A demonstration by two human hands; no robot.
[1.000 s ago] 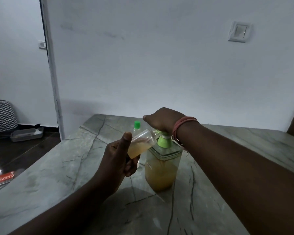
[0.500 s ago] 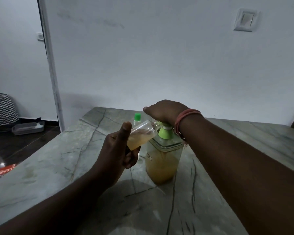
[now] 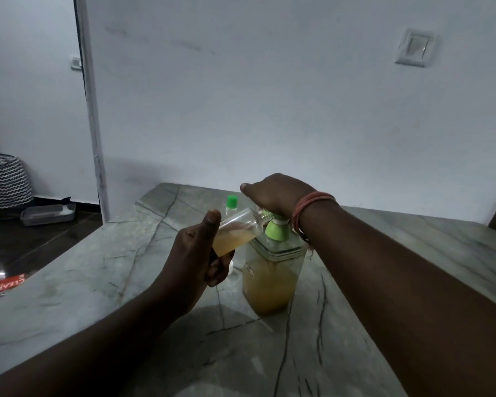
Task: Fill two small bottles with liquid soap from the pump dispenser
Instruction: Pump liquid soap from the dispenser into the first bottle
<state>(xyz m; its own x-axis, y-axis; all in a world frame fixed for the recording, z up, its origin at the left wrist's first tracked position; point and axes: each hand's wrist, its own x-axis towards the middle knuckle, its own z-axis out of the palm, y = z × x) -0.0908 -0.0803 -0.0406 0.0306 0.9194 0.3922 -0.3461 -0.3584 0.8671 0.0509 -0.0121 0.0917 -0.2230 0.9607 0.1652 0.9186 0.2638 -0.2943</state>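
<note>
1. Left hand (image 3: 196,260) still grips tilted small bottle (image 3: 236,232), mouth at the spout.
2. Right hand (image 3: 275,193) stays flat on pump dispenser (image 3: 272,270) head.
3. Soap level seemingly unchanged; capped second bottle (image 3: 231,202) waits behind.

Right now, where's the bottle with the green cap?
The green-capped bottle stands on the marble table, behind the tilted bottle, left of the pump dispenser.
</note>
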